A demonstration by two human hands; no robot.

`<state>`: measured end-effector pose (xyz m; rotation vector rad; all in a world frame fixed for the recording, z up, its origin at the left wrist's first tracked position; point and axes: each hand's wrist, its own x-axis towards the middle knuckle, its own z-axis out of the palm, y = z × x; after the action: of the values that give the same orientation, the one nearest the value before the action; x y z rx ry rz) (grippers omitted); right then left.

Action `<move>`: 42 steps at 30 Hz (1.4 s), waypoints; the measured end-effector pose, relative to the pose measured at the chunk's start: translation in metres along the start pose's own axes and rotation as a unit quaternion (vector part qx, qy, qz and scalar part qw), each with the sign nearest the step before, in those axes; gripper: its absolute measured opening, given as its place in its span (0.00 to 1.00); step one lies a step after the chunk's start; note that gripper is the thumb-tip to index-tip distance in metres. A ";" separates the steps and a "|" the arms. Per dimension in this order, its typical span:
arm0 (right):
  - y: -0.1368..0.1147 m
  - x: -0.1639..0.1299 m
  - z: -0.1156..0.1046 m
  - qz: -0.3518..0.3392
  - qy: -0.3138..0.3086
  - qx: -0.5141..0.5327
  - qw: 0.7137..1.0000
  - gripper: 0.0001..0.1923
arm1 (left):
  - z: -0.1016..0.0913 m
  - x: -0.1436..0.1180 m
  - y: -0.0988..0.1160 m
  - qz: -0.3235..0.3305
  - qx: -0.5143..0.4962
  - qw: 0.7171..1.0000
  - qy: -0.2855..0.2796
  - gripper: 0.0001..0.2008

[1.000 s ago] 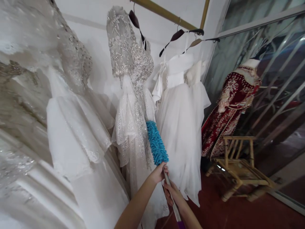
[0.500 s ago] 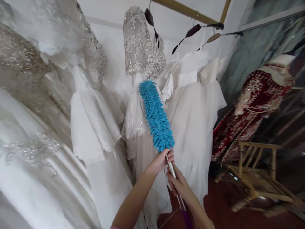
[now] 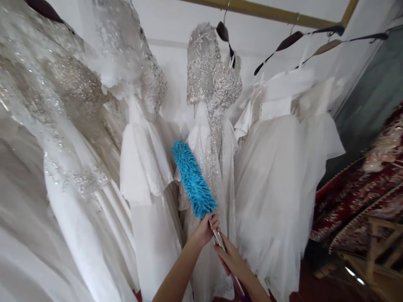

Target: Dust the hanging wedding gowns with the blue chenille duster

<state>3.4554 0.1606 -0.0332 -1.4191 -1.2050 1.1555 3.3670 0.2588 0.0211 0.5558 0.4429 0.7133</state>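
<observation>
A duster with a fluffy blue head [image 3: 193, 180] and a metal pole slants up and left in front of the hanging gowns. My left hand [image 3: 205, 230] is wrapped round the pole just below the blue head. Lower down, my right hand [image 3: 232, 258] grips the same pole, near its purple lower part. Behind the duster hangs a white gown with a beaded silver bodice [image 3: 214, 79]; the blue head overlaps its skirt, and whether they touch I cannot tell. To the left is another white gown with a layered skirt [image 3: 143, 163].
Several hangers hold the gowns on a wooden rail [image 3: 267, 13] along the white wall. A plain white gown [image 3: 270, 167] hangs right of the duster. On the far right are a dark red embroidered garment [image 3: 355, 201] and a wooden chair [image 3: 378, 256].
The duster head has moved down and left across the beaded gown, from its waist to its lower skirt. My view has turned left, showing more gowns there. Both hands keep their hold.
</observation>
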 end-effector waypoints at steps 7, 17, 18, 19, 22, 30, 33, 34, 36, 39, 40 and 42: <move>0.040 0.005 0.018 0.055 -0.043 0.026 0.997 0.28 | -0.043 -0.006 -0.025 -0.027 -0.007 0.998 0.052 0.26; 0.066 -0.013 0.034 0.125 -0.029 0.056 0.990 0.33 | -0.073 -0.015 -0.055 -0.045 -0.002 0.991 0.123 0.28; 0.062 -0.014 0.034 0.129 -0.031 0.060 0.989 0.33 | -0.070 -0.016 -0.052 -0.043 0.002 0.992 0.121 0.28; 0.057 -0.015 0.033 0.128 -0.034 0.062 0.989 0.33 | -0.066 -0.017 -0.049 -0.040 0.005 0.992 0.117 0.27; 0.036 -0.016 0.031 0.102 -0.038 0.067 0.992 0.33 | -0.050 -0.020 -0.034 -0.024 0.016 0.995 0.095 0.26; -0.010 -0.018 0.021 0.098 -0.031 0.081 0.991 0.35 | -0.004 -0.028 -0.001 0.010 0.035 0.998 0.044 0.23; -0.017 -0.018 0.016 0.080 -0.035 0.079 0.993 0.37 | 0.012 -0.030 0.008 0.011 0.047 0.998 0.031 0.23; -0.019 -0.017 0.015 0.069 -0.036 0.079 0.994 0.39 | 0.017 -0.031 0.012 0.011 0.054 0.998 0.025 0.23; -0.024 -0.017 0.013 0.042 -0.038 0.077 0.995 0.41 | 0.026 -0.034 0.021 0.025 0.071 0.997 0.004 0.23; -0.036 -0.013 0.014 0.003 -0.040 0.068 0.997 0.39 | 0.038 -0.041 0.036 0.059 0.102 0.992 -0.048 0.24; -0.041 -0.011 0.014 -0.009 -0.043 0.062 0.997 0.38 | 0.040 -0.044 0.041 0.070 0.111 0.989 -0.063 0.24; -0.051 -0.006 0.015 -0.031 -0.062 0.043 0.997 0.36 | 0.042 -0.049 0.049 0.096 0.117 0.986 -0.069 0.25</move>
<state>3.4335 0.1605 0.0154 -1.2520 -1.2619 1.2517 3.3333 0.2409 0.0929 0.8729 0.3478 0.8063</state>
